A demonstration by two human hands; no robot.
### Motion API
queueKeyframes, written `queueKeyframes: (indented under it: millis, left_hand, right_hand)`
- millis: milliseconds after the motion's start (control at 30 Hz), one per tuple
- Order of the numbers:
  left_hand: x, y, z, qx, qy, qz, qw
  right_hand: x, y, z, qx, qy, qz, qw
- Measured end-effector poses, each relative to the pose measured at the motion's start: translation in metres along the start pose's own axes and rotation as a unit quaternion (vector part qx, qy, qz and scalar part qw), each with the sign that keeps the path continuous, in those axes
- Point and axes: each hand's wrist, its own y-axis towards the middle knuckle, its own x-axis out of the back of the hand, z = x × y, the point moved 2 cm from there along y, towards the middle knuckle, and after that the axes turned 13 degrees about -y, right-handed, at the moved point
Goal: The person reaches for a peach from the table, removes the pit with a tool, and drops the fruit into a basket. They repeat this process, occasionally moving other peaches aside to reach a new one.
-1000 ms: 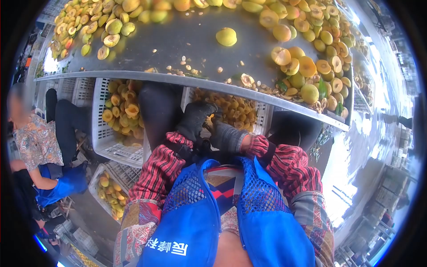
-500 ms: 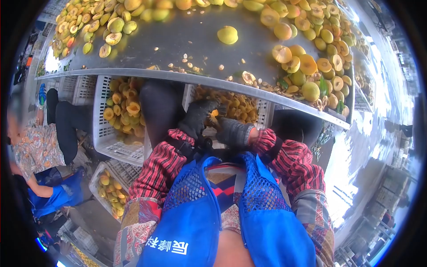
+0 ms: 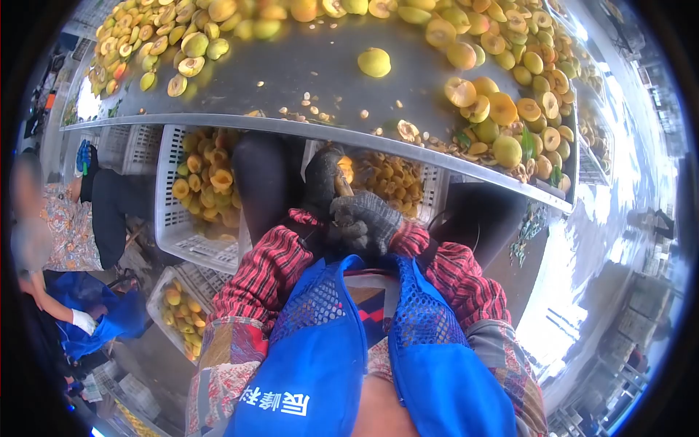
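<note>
My left hand (image 3: 321,178), in a dark glove, is closed round an orange apricot piece (image 3: 346,169) that shows past its fingers. My right hand (image 3: 368,221), in a grey knit glove, sits just below with its fingers curled in a fist. A brownish stick-like piece (image 3: 341,184) stands up between the two hands; I cannot tell which hand grips it. Both hands are between my knees, below the table edge (image 3: 349,134). Just beyond them is a white crate (image 3: 432,191) of apricot halves (image 3: 393,183).
The metal table (image 3: 306,69) bears heaps of cut apricots (image 3: 502,109), a lone apricot (image 3: 374,63) and scattered pale bits. Left of my knee stands a white crate (image 3: 162,197) of fruit, with another crate (image 3: 156,302) behind it. A person (image 3: 73,240) sits at the left.
My right hand has moved left and slightly down, turning into a fist below the left hand. My left hand has tilted more upright. The person at the left has shifted an arm.
</note>
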Motion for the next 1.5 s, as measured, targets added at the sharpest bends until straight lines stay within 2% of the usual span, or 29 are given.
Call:
queueKeyframes:
  millis: [67,167,233,300,367,433,467,500,533,567,600,633,667,700,733,767,800,833,867,900,967,1033,1167,1233,1267,1367,1400,1467,1500]
  left_hand:
    - [0.001,0.0,-0.002,-0.017,0.005,0.031,0.999]
    - [-0.004,-0.003,-0.006,-0.051,0.025,0.043,0.997]
    - [0.004,-0.003,0.0,-0.073,0.033,0.015,0.997]
    - [0.022,0.006,0.002,-0.228,0.146,0.018,0.963]
    - [0.019,0.003,-0.005,-0.135,0.051,0.048,0.988]
    - [-0.014,-0.029,-0.022,-0.277,0.347,0.165,0.881]
    - [-0.013,-0.033,-0.021,-0.241,0.157,0.153,0.946]
    - [-0.016,-0.043,-0.026,-0.241,0.159,0.154,0.945]
    - [-0.019,-0.055,-0.043,-0.264,0.16,0.131,0.942]
    - [-0.021,-0.064,-0.061,-0.287,0.161,0.113,0.938]
    - [-0.016,-0.068,-0.078,-0.271,0.012,0.073,0.96]
    - [-0.001,-0.074,-0.094,-0.243,-0.137,0.025,0.96]
    - [0.043,-0.074,-0.126,-0.372,0.127,-0.022,0.919]
    - [0.076,-0.065,-0.147,-0.474,0.378,-0.061,0.793]
    - [0.057,-0.067,-0.153,-0.476,0.38,-0.049,0.791]
    - [0.028,-0.077,-0.164,-0.49,0.569,-0.11,0.652]
    - [0.006,-0.083,-0.168,-0.476,0.722,-0.168,0.473]
    - [-0.01,-0.077,-0.166,-0.479,0.723,-0.161,0.471]
    - [-0.03,-0.064,-0.161,-0.455,0.624,-0.061,0.633]
    - [-0.053,-0.05,-0.153,-0.407,0.496,0.043,0.766]
    - [-0.114,-0.026,-0.126,-0.287,0.499,0.127,0.808]
    - [-0.169,0.0,-0.097,-0.194,0.606,0.227,0.737]
    - [-0.234,0.06,-0.02,-0.337,0.776,0.332,0.418]
    - [-0.236,0.11,0.027,-0.292,0.793,0.296,0.444]
    - [-0.237,0.116,0.037,-0.243,0.81,0.253,0.47]
    - [-0.238,0.118,0.045,-0.276,0.801,0.319,0.425]
    - [-0.236,0.114,0.042,-0.275,0.801,0.319,0.425]
    - [-0.223,0.102,0.02,-0.106,0.5,0.266,0.817]
    - [-0.224,0.085,0.008,-0.109,0.5,0.262,0.818]
  right_hand:
    - [-0.008,0.0,0.004,-0.017,0.083,-0.017,0.996]
    - [-0.01,-0.004,0.014,0.012,-0.031,-0.024,0.999]
    - [-0.015,-0.003,0.018,-0.067,-0.257,-0.154,0.952]
    - [-0.009,0.0,0.006,-0.022,-0.316,-0.214,0.924]
    - [-0.008,-0.004,0.007,0.029,-0.369,-0.273,0.888]
    - [-0.014,-0.017,0.021,0.063,-0.334,-0.296,0.893]
    - [-0.002,-0.012,0.009,0.066,-0.334,-0.314,0.886]
    - [0.017,-0.009,0.001,0.068,-0.333,-0.315,0.886]
    - [0.03,-0.007,-0.001,0.175,-0.659,-0.181,0.709]
    - [0.039,-0.005,-0.006,0.249,-0.878,-0.023,0.409]
    - [0.039,-0.006,-0.008,0.388,-0.829,-0.054,0.399]
    - [0.028,-0.014,0.001,0.386,-0.829,-0.058,0.4]
    - [0.02,-0.024,0.02,0.169,-0.694,-0.165,0.68]
    - [0.02,-0.034,0.025,-0.066,-0.449,-0.248,0.856]
    - [0.066,-0.009,-0.019,0.104,-0.653,-0.191,0.725]
    - [0.057,-0.019,-0.006,0.109,-0.652,-0.201,0.723]
    - [0.049,-0.03,0.005,0.056,-0.579,-0.22,0.783]
    - [0.044,-0.04,0.01,0.002,-0.498,-0.235,0.835]
    - [0.055,-0.034,-0.006,0.124,-0.56,-0.213,0.791]
    - [0.055,-0.037,-0.003,0.127,-0.559,-0.22,0.789]
    - [0.047,-0.042,0.005,0.015,-0.486,-0.191,0.853]
    - [0.033,-0.055,0.016,0.02,-0.505,-0.229,0.832]
    - [0.022,-0.085,0.027,0.032,-0.517,-0.218,0.827]
    - [0.024,-0.091,0.023,0.078,-0.458,-0.208,0.861]
    - [0.029,-0.096,0.024,0.003,-0.454,-0.195,0.869]
    - [0.037,-0.111,0.018,0.143,-0.245,-0.183,0.942]
    - [0.042,-0.117,0.02,0.129,-0.313,-0.199,0.92]
    - [0.058,-0.12,-0.003,0.128,-0.309,-0.218,0.917]
    - [0.064,-0.121,-0.011,0.126,-0.307,-0.236,0.913]
